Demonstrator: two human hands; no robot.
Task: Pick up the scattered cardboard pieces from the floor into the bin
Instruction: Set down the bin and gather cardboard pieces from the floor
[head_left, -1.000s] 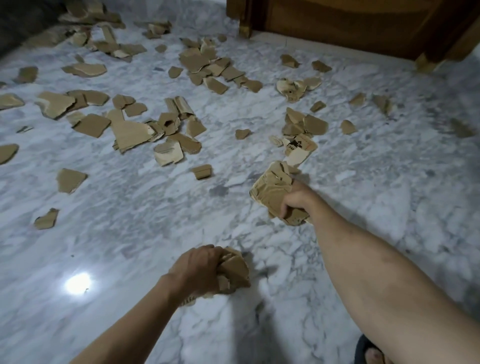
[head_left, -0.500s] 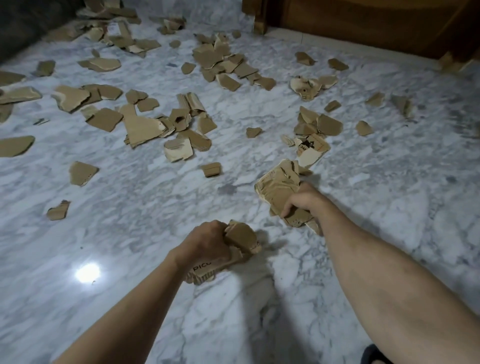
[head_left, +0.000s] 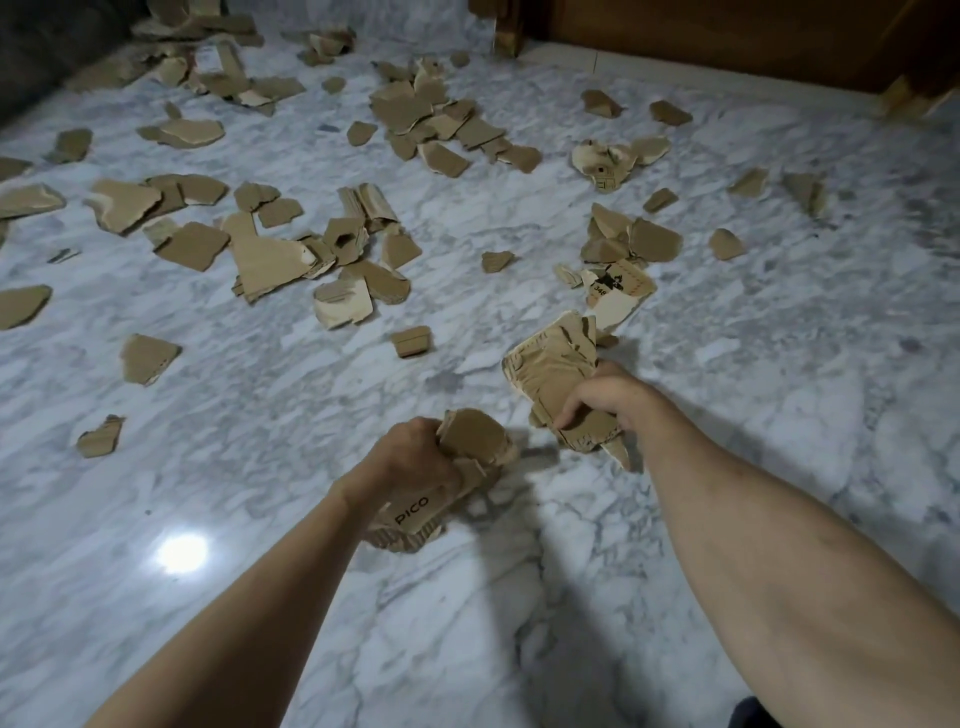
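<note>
Gripping a cardboard wad (head_left: 470, 462) at frame centre, left hand (head_left: 415, 457) is curled tight; right hand (head_left: 605, 397) clutches a stack (head_left: 550, 371); scraps (head_left: 270, 260) litter upper floor (head_left: 519, 623).

Bare marble floor (head_left: 218, 613) lies open near the person and along the right edge. Farther out, cardboard scraps (head_left: 270, 260) crowd the middle and far left corner, below the wooden furniture (head_left: 727, 36).

Single head-worn view, forward and down over marble floor (head_left: 779, 364).
</note>
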